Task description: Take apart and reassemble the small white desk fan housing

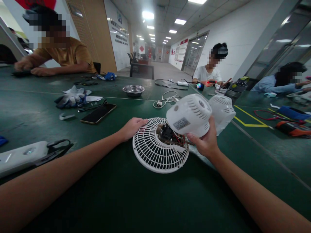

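Observation:
A round white fan grille (155, 158) lies on the table with a dark motor and loose wires (167, 134) exposed at its centre. My left hand (133, 128) grips the grille's left rim, its fingers partly hidden. Raised over the motor's right side is a white plastic motor housing (189, 115) with vents and a label. My right hand (206, 140) is closed around that housing from the right and below. Just behind it stands another white vented plastic part (221, 111), apart from my fingers as far as I can see.
On the left are a phone (98, 113), gloves (71, 97) and a white device with a strap (26, 157). Farther back sit a metal bowl (133, 90) and a white cable (167, 97). An orange-and-black meter (293, 128) lies right. Several people sit around the table.

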Motion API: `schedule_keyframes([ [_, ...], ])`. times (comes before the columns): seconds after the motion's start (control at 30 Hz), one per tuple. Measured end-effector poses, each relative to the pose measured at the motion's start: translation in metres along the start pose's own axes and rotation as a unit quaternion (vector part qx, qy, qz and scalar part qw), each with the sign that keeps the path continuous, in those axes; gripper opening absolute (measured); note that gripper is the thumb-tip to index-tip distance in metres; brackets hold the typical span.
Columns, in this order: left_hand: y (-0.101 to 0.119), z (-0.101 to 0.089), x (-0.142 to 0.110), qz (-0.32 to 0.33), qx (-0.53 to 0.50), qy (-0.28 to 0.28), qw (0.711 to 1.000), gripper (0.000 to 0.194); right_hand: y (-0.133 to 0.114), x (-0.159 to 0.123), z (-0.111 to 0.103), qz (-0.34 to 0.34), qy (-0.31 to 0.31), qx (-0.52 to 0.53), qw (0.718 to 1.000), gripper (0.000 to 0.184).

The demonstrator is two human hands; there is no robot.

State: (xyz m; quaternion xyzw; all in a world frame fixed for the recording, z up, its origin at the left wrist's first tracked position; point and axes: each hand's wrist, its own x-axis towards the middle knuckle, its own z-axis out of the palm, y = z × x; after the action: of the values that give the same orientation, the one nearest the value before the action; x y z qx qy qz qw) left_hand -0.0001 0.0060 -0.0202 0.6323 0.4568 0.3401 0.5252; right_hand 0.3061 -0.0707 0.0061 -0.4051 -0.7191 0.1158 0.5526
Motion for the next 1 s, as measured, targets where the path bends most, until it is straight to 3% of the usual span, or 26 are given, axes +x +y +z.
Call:
schedule_keyframes([
  [0.17, -0.002, -0.003, 0.003, 0.002, 0.034, 0.004, 0.999, 0.040, -0.015, 0.005, -0.001, 0.005, -0.163, -0.093, 0.982, 0.081],
  [0.3, -0.005, -0.008, 0.008, 0.074, 0.146, 0.001, 0.987, 0.030, -0.022, 0.011, -0.002, 0.004, -0.244, -0.119, 0.963, 0.080],
  [0.37, -0.007, -0.011, 0.010, 0.083, 0.153, -0.007, 0.985, 0.020, -0.023, 0.013, -0.004, -0.002, -0.253, -0.133, 0.958, 0.086],
  [0.5, -0.008, -0.016, 0.011, -0.023, -0.068, -0.075, 0.995, 0.017, -0.023, 0.013, -0.009, -0.023, -0.255, -0.165, 0.953, 0.101],
  [0.6, -0.008, -0.016, 0.012, -0.057, -0.140, -0.099, 0.984, 0.016, -0.025, 0.012, -0.010, -0.033, -0.252, -0.193, 0.948, 0.106],
  [0.77, -0.012, -0.013, 0.015, -0.040, -0.077, -0.039, 0.995, 0.014, -0.025, 0.012, -0.009, -0.014, -0.256, -0.181, 0.950, 0.096],
  [1.0, -0.010, -0.011, 0.012, 0.001, 0.036, -0.020, 0.999, 0.026, -0.028, 0.015, -0.012, 0.008, -0.278, -0.173, 0.945, 0.084],
])
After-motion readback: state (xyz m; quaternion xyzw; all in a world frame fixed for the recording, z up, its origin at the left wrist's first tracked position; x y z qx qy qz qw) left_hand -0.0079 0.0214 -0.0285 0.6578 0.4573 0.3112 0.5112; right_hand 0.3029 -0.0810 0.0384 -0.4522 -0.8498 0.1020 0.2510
